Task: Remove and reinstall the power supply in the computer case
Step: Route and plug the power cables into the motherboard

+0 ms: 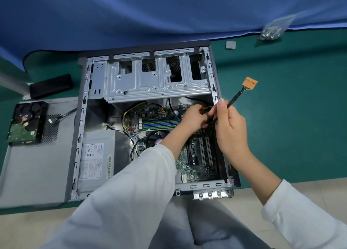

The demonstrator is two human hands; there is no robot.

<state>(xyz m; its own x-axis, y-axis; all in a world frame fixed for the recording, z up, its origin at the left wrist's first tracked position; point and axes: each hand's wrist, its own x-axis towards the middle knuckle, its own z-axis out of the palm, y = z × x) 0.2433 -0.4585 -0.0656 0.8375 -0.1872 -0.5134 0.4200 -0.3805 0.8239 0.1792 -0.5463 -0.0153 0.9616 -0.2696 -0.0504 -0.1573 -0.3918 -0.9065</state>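
Observation:
The open computer case [80,121] lies flat on a green mat. The grey power supply [97,154] with its white label sits in the case's lower left corner, its yellow and black wires [125,115] running to the motherboard [199,154]. My right hand [231,124] pinches a black cable [233,99] that ends in an orange connector [249,83], held up above the case's right edge. My left hand [193,119] is inside the case over the motherboard, fingers closed on cables beside the right hand.
The case's side panel [32,169] lies to the left with a hard drive [26,122] on it. A black block [50,86] rests further back. A bag of screws [270,31] and a small grey square [231,45] lie at the back right. Blue cloth covers the far side.

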